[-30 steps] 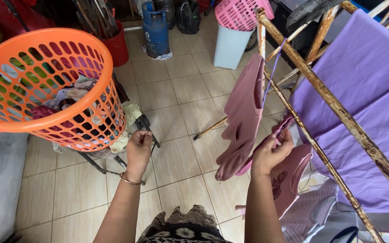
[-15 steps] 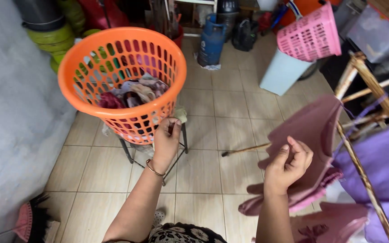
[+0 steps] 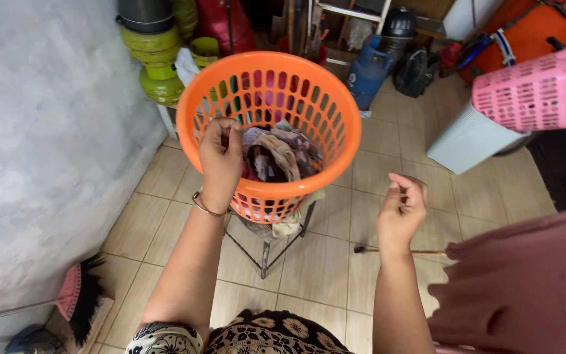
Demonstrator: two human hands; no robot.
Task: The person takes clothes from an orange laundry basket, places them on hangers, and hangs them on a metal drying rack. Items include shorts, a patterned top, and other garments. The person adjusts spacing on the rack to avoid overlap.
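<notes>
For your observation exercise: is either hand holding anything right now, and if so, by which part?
Neither clearly. The left hand is over the orange basket, fingers curled; whether it grips anything cannot be told. The right hand holds nothing.

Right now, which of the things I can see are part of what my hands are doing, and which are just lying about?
In hand:
left hand over the orange basket
clothes in that basket
right hand, holding nothing
pink garment hanging at right

Lying about:
pink basket
blue gas cylinder
green gas cylinder
broom
</notes>
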